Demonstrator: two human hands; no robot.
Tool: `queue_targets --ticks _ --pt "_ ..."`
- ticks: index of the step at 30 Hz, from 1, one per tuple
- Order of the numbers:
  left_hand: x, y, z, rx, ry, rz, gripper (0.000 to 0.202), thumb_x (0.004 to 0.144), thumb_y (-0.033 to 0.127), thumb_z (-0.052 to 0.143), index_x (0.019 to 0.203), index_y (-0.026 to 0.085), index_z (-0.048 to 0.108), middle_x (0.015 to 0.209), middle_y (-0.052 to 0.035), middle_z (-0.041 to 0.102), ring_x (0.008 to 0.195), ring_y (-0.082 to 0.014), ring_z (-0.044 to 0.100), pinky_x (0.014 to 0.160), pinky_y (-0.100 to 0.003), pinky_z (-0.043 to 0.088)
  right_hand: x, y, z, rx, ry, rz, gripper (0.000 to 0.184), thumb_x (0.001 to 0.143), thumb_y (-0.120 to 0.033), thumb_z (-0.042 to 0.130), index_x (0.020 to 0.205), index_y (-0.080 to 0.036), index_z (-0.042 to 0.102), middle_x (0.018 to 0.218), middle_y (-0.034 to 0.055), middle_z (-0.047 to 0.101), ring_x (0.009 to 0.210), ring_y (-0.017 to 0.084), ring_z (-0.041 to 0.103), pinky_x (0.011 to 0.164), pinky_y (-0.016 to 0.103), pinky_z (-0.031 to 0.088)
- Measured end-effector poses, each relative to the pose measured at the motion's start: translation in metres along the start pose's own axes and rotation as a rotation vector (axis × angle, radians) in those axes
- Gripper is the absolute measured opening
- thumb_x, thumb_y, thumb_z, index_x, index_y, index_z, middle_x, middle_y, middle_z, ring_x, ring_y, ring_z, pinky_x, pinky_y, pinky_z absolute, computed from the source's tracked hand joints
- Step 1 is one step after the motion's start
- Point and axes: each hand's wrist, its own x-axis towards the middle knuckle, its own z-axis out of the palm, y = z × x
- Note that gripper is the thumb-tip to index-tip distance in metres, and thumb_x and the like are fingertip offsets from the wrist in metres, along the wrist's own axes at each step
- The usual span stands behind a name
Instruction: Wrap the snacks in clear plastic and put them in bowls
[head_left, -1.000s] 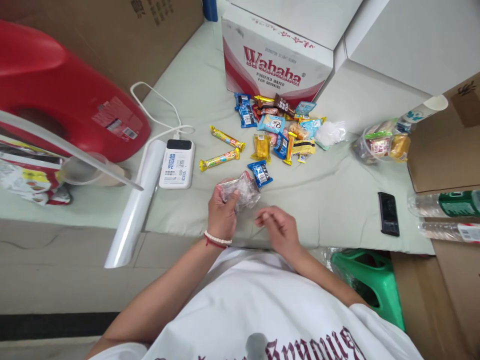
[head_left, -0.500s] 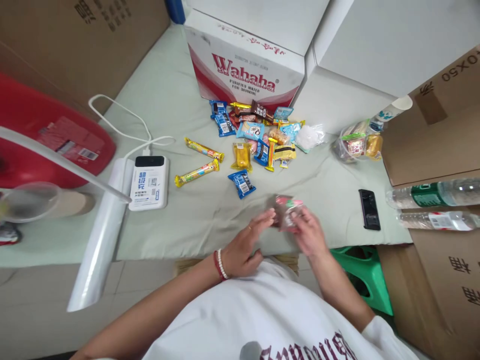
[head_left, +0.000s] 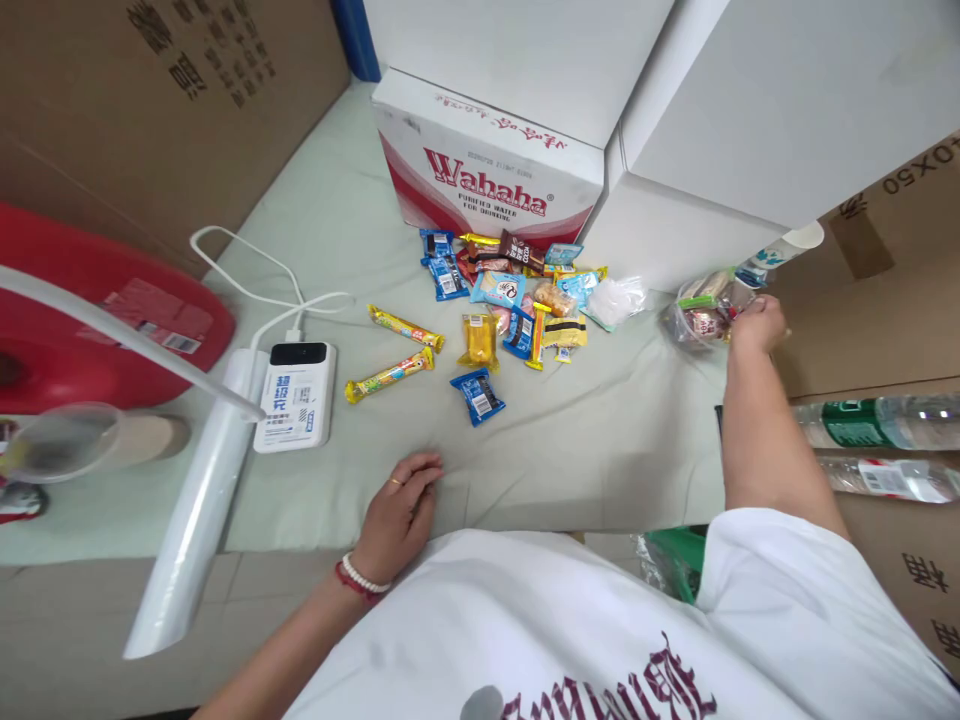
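My right hand (head_left: 757, 322) is stretched to the far right of the pale green table (head_left: 622, 450). Its fingers are curled on a clear bag of snacks (head_left: 697, 318) lying next to a paper cup (head_left: 780, 250). Near the front edge, my left hand (head_left: 401, 500) rests on the table with fingers laid out and nothing in them. A pile of wrapped snacks (head_left: 517, 295) lies in front of the Wahaha box (head_left: 487, 170). One blue packet (head_left: 478, 395) and two long yellow bars (head_left: 390, 375) lie apart from the pile.
A white power bank (head_left: 294, 395) with a cable sits at the left, beside a roll of clear film (head_left: 195, 520), a clear cup (head_left: 60, 445) and a red container (head_left: 97, 320). Two water bottles (head_left: 877, 420) lie at the right. Cardboard boxes ring the table; a green stool (head_left: 671, 565) stands below.
The right hand carried the filled clear bag from the table's middle to the far right beside the cup. The left hand let go and dropped flat onto the table.
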Motion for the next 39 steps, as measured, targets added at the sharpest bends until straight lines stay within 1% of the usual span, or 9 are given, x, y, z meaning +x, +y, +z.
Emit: queue_targets --ticks 3,8,11,14,21,26,30,33,39 --pt "-0.002 0.0 0.006 0.034 0.041 0.058 0.024 0.092 0.007 0.052 0.107 0.019 0.068 0.122 -0.0121 0.069 0.111 -0.0218 0.071 0.095 -0.035 0.061 -0.019 -0.013 0.01 -0.109 0.052 0.193 0.01 0.082 -0.011 0.06 0.076 -0.017 0.065 0.1 0.0163 0.052 0.09 0.023 0.034 0.075 0.044 0.025" --pt "0.0 0.001 0.004 0.02 0.049 0.082 0.024 0.092 0.007 0.052 0.106 0.019 0.068 0.119 -0.0123 0.071 0.107 -0.0205 0.072 0.092 -0.033 0.062 -0.008 -0.018 -0.005 -0.108 0.002 0.367 0.009 0.079 -0.016 0.063 0.077 -0.023 0.069 0.097 0.0126 0.047 0.093 0.027 0.029 0.082 0.05 0.024" --pt "0.001 0.004 -0.003 -0.049 0.067 0.05 0.024 0.094 0.007 0.051 0.106 0.019 0.068 0.114 -0.0108 0.073 0.102 -0.018 0.074 0.089 -0.03 0.062 -0.003 -0.027 -0.022 -0.107 0.064 0.278 0.017 0.088 -0.018 0.055 0.096 -0.02 0.07 0.103 0.0173 0.051 0.099 0.03 0.038 0.091 0.053 0.025" --pt "0.0 0.006 -0.012 -0.124 0.095 -0.01 0.023 0.096 0.006 0.051 0.105 0.019 0.068 0.101 -0.0072 0.075 0.09 -0.0141 0.074 0.081 -0.025 0.061 -0.018 -0.052 -0.038 -0.108 0.149 0.008 0.026 0.087 -0.015 0.054 0.111 -0.017 0.065 0.116 0.0227 0.055 0.111 0.033 0.047 0.099 0.053 0.029" --pt "-0.002 -0.003 -0.048 0.112 0.294 -0.123 0.019 0.095 0.009 0.053 0.098 0.018 0.069 0.091 -0.0044 0.074 0.082 -0.0145 0.071 0.076 -0.027 0.057 -0.09 -0.142 -0.032 0.11 -0.498 -0.407 0.025 0.09 -0.023 0.051 0.1 -0.019 0.073 0.101 0.0117 0.07 0.096 0.026 0.064 0.088 0.038 0.049" --pt "0.004 -0.022 -0.092 0.544 0.637 -0.349 0.015 0.092 0.021 0.06 0.103 0.015 0.068 0.1 -0.0096 0.071 0.101 -0.0288 0.067 0.098 -0.053 0.051 -0.127 -0.187 -0.027 0.314 -0.631 -0.375 0.026 0.091 -0.03 0.052 0.097 -0.021 0.076 0.095 0.0092 0.073 0.083 0.023 0.066 0.081 0.037 0.052" --pt "0.005 -0.04 -0.116 0.675 0.56 -0.604 0.039 0.09 0.032 0.061 0.123 0.011 0.063 0.125 -0.0178 0.064 0.128 -0.0437 0.054 0.106 -0.066 0.042 -0.161 -0.209 -0.041 0.47 -0.658 -0.367 0.024 0.092 -0.033 0.055 0.094 -0.023 0.076 0.093 0.0082 0.074 0.081 0.023 0.067 0.079 0.038 0.054" --pt "0.002 -0.05 -0.121 0.694 0.498 -0.707 0.05 0.086 0.038 0.064 0.127 0.01 0.06 0.127 -0.0232 0.062 0.125 -0.0484 0.053 0.099 -0.069 0.045 -0.188 -0.216 -0.058 0.532 -0.652 -0.327 0.022 0.093 -0.034 0.056 0.094 -0.024 0.076 0.093 0.0082 0.074 0.08 0.022 0.067 0.076 0.037 0.054" --pt "-0.011 -0.042 -0.106 0.668 0.46 -0.458 0.04 0.09 0.035 0.064 0.121 0.01 0.063 0.122 -0.0237 0.065 0.122 -0.0435 0.058 0.104 -0.062 0.046 -0.217 -0.215 -0.077 0.49 -0.597 -0.071 0.023 0.092 -0.035 0.058 0.092 -0.021 0.077 0.09 0.0065 0.073 0.07 0.018 0.062 0.071 0.033 0.051"
